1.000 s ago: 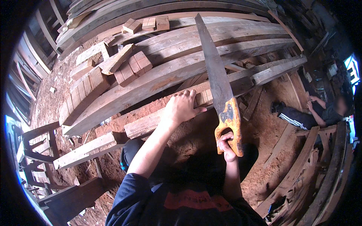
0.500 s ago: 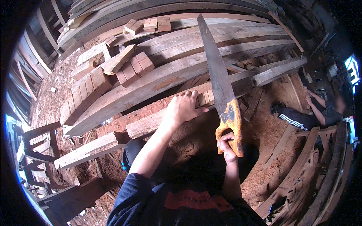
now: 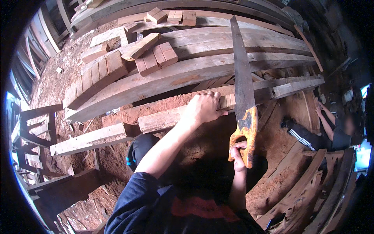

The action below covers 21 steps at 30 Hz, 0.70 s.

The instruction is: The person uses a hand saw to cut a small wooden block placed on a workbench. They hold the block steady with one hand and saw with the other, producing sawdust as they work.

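My right hand (image 3: 238, 155) is closed round the worn yellow handle of a hand saw (image 3: 244, 78). Its long grey blade points away from me and crosses a narrow wooden beam near the handle end. On that wooden beam (image 3: 157, 121) rests my left hand (image 3: 203, 107), its fingers curled over the far edge, a little left of the blade. Between hand and blade, short sections of the beam (image 3: 227, 101) show dark crosswise lines. Whether the teeth are in the wood cannot be made out.
Beyond lie long thick beams (image 3: 187, 70) with reddish cut blocks (image 3: 157, 59) and a row of blocks (image 3: 95, 76) on top. A pale timber (image 3: 93, 139) is at the left. At the right sits another person (image 3: 331, 124) near stacked planks (image 3: 300, 187). Sawdust (image 3: 272, 163) covers the ground.
The whole scene has shifted, with the wood farther right in view. Against the beams, the saw has come back toward me and stands straighter. My left hand keeps its place on the beam.
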Tool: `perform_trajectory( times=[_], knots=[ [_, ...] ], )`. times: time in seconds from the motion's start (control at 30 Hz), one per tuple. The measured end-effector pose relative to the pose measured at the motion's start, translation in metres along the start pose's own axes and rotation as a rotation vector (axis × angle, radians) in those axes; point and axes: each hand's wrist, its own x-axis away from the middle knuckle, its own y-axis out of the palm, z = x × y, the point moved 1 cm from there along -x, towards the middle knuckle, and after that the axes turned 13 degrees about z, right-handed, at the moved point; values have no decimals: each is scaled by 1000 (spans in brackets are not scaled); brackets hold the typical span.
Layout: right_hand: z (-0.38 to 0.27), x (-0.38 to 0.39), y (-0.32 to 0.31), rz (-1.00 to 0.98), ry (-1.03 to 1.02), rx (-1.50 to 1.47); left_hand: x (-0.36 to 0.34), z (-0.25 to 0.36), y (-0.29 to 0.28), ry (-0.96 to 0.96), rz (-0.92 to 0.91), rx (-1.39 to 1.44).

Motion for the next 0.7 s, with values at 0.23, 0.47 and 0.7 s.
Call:
perform_trajectory(
  times=[0.23,0.47,0.7],
  knots=[
    [5,0,0,-4,-45,41,2,1,-4,-20,-4,20],
    [5,1,0,7,-11,24,2,-1,-1,12,66,19],
    [-9,0,15,36,-83,-5,22,37,-79,248,352,636]
  ],
)
